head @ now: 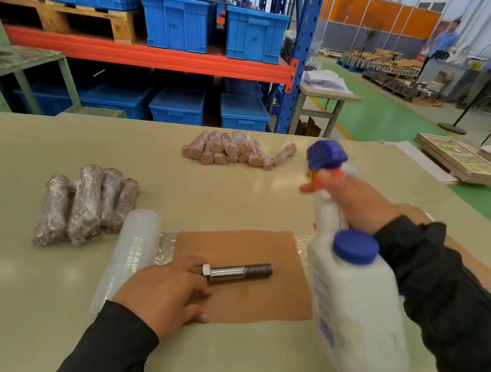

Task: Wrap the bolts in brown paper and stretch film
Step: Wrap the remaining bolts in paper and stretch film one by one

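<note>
A steel bolt (239, 273) lies on a sheet of brown paper (243, 251), which rests on unrolled stretch film (165, 245). My left hand (164, 292) grips the bolt's hex head with its fingertips. The film roll (131, 253) lies just left of the paper. My right hand (357, 201) holds a white spray bottle (327, 207) with a blue nozzle, raised above the paper's right edge. A white jug with a blue cap (354, 305) stands blurred in front of my right forearm.
Film-wrapped bolts (84, 203) are piled at the left of the table (34, 288). Paper-wrapped bolts (235, 149) lie at the far middle. Blue crates (255, 34) fill the racks behind. More brown paper (473, 263) lies under my right arm. People stand far right.
</note>
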